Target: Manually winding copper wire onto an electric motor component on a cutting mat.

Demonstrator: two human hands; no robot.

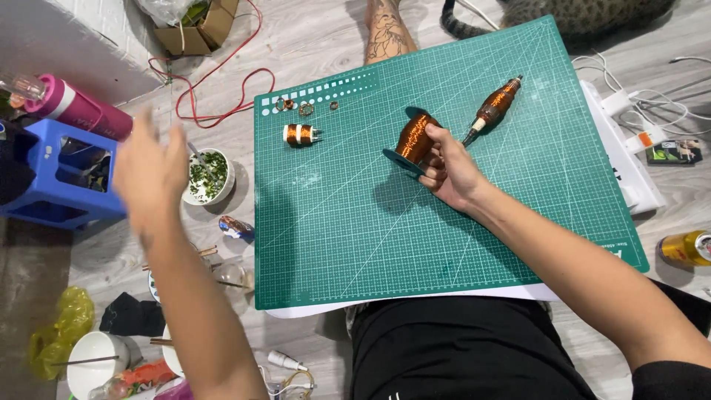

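My right hand (446, 167) clamps the copper spool (415, 138) above the green mat (459, 237), its axis tilted up-right; my left hand (148, 174), open and blurred, hangs well apart, left of the mat

Copper windings on a teal mat

The cutting mat (444, 222) is teal with a white grid and diagonals; at its centre the spool (415, 138) carries shiny copper-orange wire on dark blue flanges. At 10 o'clock lie a pink bottle (78, 110) and a blue stool (59, 174); red cable (222, 81) loops at 11, a yellow bag (63, 326) at 8
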